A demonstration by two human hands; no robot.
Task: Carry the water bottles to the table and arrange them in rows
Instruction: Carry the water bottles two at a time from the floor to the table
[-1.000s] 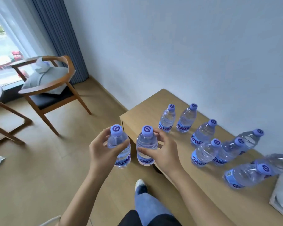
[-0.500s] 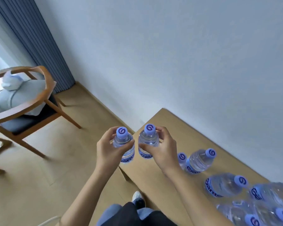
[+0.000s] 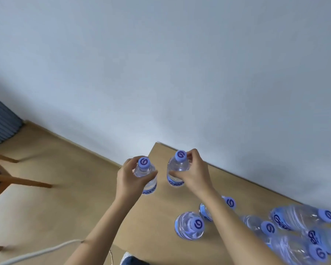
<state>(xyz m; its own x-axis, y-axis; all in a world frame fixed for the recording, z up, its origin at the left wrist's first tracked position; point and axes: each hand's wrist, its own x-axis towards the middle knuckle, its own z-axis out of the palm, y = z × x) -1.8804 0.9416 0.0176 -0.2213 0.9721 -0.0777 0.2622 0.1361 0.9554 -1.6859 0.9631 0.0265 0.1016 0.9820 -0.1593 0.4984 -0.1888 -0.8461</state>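
My left hand point(image 3: 131, 177) grips a clear water bottle with a blue cap point(image 3: 147, 176) by its shoulder, just at the table's left edge. My right hand point(image 3: 193, 174) grips a second bottle point(image 3: 177, 170) upright over the far left corner of the wooden table point(image 3: 161, 222). Both bottles are held side by side, a small gap between them. Several more blue-capped bottles point(image 3: 190, 225) stand on the table to the right, partly hidden behind my right forearm.
A pale wall runs along the table's far edge. To the left lie wooden floor, a wooden chair leg point(image 3: 21, 181) and a blue curtain point(image 3: 2, 127). A white cord point(image 3: 36, 253) crosses the floor at the bottom left.
Both hands have carried the two bottles forward over the table's far left corner. The view has swung right and closer, so the chair has nearly left the frame.
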